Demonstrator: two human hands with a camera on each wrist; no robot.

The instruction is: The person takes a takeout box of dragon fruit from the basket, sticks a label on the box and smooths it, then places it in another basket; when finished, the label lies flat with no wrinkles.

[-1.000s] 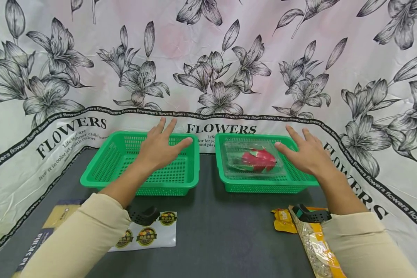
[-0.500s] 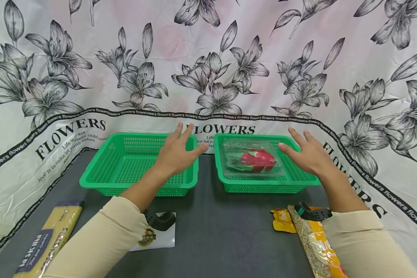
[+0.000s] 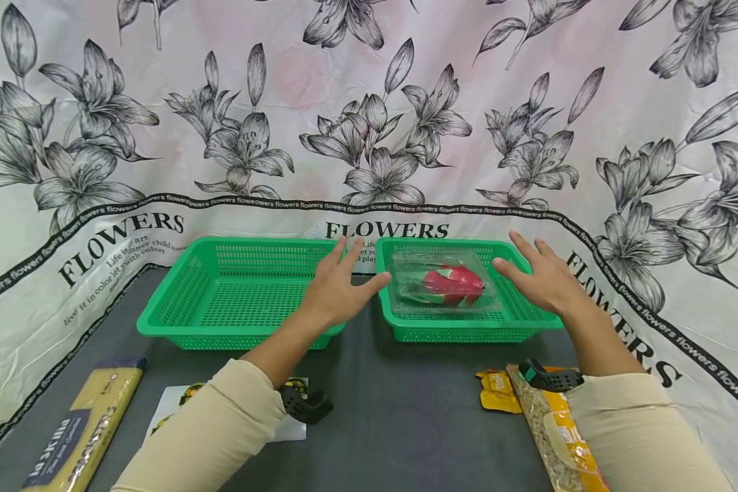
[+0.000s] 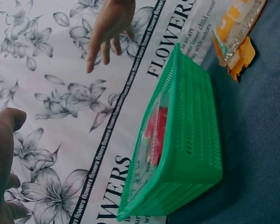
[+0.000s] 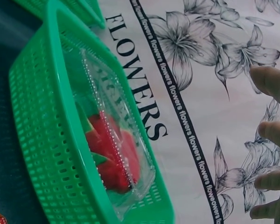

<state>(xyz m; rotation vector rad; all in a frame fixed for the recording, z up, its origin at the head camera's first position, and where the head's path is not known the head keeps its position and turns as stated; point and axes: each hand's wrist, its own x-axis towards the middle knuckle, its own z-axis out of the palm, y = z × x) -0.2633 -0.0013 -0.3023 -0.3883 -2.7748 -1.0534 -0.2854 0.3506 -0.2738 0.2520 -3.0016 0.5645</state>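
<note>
My left hand [image 3: 338,290] is held up with fingers spread, between the two green baskets and overlapping the right end of the left basket [image 3: 240,331] in the head view. Over the right end of the right basket [image 3: 467,333] my right hand [image 3: 544,277] hovers, fingers apart and holding nothing. Inside that right basket lies a clear plastic box [image 3: 406,277] with a red dragon fruit [image 3: 458,283] in it. The right wrist view shows the dragon fruit [image 5: 114,154] through the clear lid, with my right fingers [image 5: 273,133] well off to the side.
A pasta packet [image 3: 89,424] lies at the left of the dark table [image 3: 400,417]. Beside it is a sticker sheet [image 3: 292,430], partly under my left sleeve. A small yellow packet [image 3: 498,391] and a bag of oats-like flakes [image 3: 547,427] lie at the right. A flowered cloth [image 3: 369,137] hangs behind.
My left hand has moved right, from over the left basket to the gap between the baskets, uncovering the pasta packet. My right hand has stayed nearly still.
</note>
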